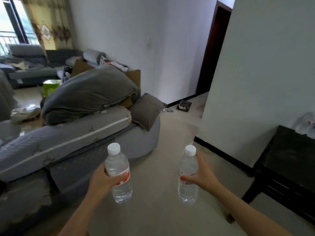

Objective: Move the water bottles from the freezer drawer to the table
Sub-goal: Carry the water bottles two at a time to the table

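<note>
Clear plastic fills both fists at the lower middle of the frame. One left hand (102, 180) wraps its fingers tight around the left water bottle (118, 174) at its red label; the right hand (200, 174) clamps the right water bottle (187, 174) likewise (both upright, white caps up). At the right edge stands a black table (288, 167), with more bottles (306, 123) blurred on it.

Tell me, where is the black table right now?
In the head view, the black table stands at the right edge, against the white wall, just beyond the bottle in the right hand.
</note>
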The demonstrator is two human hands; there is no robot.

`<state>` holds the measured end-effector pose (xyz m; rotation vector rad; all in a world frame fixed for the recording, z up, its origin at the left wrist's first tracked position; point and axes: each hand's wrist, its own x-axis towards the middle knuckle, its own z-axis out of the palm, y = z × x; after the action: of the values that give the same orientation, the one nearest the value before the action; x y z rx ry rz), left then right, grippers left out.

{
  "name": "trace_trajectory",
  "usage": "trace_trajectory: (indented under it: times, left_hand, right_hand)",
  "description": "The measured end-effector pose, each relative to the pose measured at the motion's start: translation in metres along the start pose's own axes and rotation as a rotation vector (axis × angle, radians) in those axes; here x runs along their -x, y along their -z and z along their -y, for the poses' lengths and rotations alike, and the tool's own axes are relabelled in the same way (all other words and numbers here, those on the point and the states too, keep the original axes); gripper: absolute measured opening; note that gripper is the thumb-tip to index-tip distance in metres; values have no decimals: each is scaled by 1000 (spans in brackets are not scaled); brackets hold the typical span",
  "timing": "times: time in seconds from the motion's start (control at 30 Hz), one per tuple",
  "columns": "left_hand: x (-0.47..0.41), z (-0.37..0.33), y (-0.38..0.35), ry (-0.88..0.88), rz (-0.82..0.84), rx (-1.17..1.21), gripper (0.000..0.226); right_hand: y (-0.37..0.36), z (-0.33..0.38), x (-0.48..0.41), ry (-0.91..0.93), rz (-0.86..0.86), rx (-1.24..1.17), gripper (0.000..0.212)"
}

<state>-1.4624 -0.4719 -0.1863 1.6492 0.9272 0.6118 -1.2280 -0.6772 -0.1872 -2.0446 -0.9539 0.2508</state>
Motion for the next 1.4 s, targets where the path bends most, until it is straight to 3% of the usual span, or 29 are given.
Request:
trace_trajectory:
  times: [0.4, 0.6, 0.93, 1.33, 1.4]
  left_hand:
    - [-147, -3, -57, 43, 154, 11, 66]
    - [-216, -29, -132, -29, 222, -32, 24]
    - [-336, -88, -249, -123, 280, 21, 37]
    - [-471, -105, -364, -105, 423, 12, 29]
    - [-505, -112, -388, -99, 459, 20, 44]
  right_hand:
    - [13, -43, -75, -174, -140, 40, 84]
    - [49, -89, -136, -194, -183, 67, 79]
    - [116, -152, -276, -170, -231, 56, 84]
    - [150, -221, -389, -282, -308, 76, 86]
    - [158, -233, -413, -305, -343, 88, 87]
